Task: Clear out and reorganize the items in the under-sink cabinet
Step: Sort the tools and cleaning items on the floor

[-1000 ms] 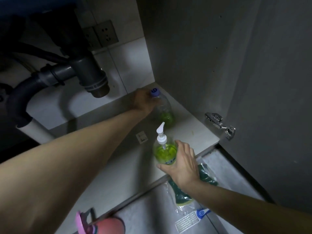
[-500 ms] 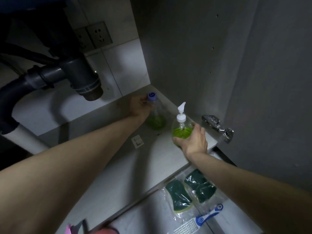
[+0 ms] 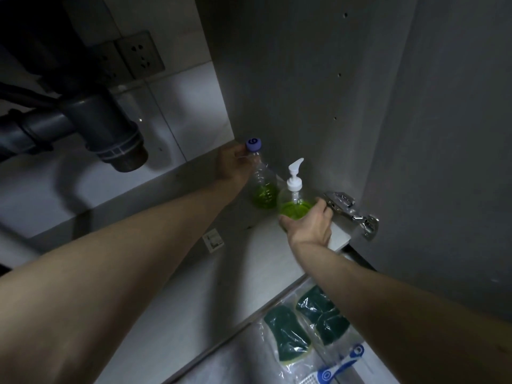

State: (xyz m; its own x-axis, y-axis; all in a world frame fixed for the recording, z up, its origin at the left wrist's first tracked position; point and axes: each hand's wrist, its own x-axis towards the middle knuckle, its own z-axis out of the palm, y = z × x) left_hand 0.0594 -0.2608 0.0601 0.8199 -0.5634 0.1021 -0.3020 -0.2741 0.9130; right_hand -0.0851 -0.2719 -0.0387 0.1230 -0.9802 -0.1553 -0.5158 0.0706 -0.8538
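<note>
head view: under-sink cabinet seen from above, dim light. the left hand (image 3: 234,166) is wrapped around the neck of a clear bottle (image 3: 261,181) with a purple cap, far right on the cabinet floor (image 3: 171,273), close against the right side wall (image 3: 291,92). the right hand (image 3: 310,225) is curled around the lower body of a pump dispenser (image 3: 293,202), just near of the clear bottle, the two apparently touching or nearly so. whether the dispenser base is fully seated on the floor cannot be told; it is hidden by the hand. step judged in hand: setting both bottles upright in the right rear corner. to be done well, the dispenser should be lowered flat before the grip is loosened, the white pump nozzle kept off the wall, and the door hinge (image 3: 350,210) just right of the hand avoided. contents: green liquid is seen only in the bottom part of the clear bottle, the upper part being empty; the dispenser is likewise partly filled with green liquid. the grey drain trap (image 3: 110,134) hangs at far left. packaged green sponges (image 3: 302,325) and a blue-and-white brush (image 3: 332,370) are left outside, near right.
</note>
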